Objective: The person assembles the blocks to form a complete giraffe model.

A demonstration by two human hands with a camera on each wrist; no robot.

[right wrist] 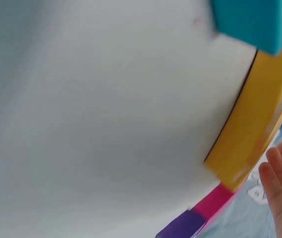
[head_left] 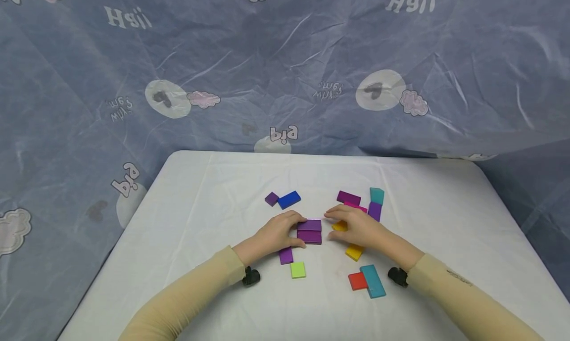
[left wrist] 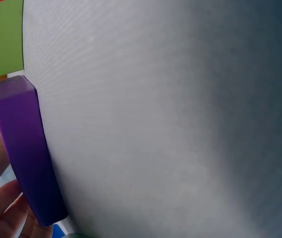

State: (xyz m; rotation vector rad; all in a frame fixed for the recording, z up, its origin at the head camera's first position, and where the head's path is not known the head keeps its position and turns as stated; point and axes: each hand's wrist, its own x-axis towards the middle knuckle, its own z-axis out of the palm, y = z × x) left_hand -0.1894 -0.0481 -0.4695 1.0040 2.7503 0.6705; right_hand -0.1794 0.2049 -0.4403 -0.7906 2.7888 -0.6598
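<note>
Two purple blocks (head_left: 309,231) lie edge to edge at the middle of the table. My left hand (head_left: 277,233) holds this pair from the left, fingers along the far edge and thumb along the near one. To their right hovers my right hand (head_left: 358,226), thumb and fingers apart and nothing between them. Yellow blocks (head_left: 355,252) lie partly hidden under that hand. Another purple block (head_left: 286,255) sits just below the left hand; it looms large in the left wrist view, beside a lime green block (left wrist: 6,39). A yellow block (right wrist: 255,119) fills much of the right wrist view's edge.
On the white table (head_left: 213,192), a blue block (head_left: 289,200) touches a small purple one at the back left. Plum, pink, violet and teal blocks (head_left: 376,195) cluster at the back right. Nearer, a red block (head_left: 357,281) meets a long teal block (head_left: 373,281).
</note>
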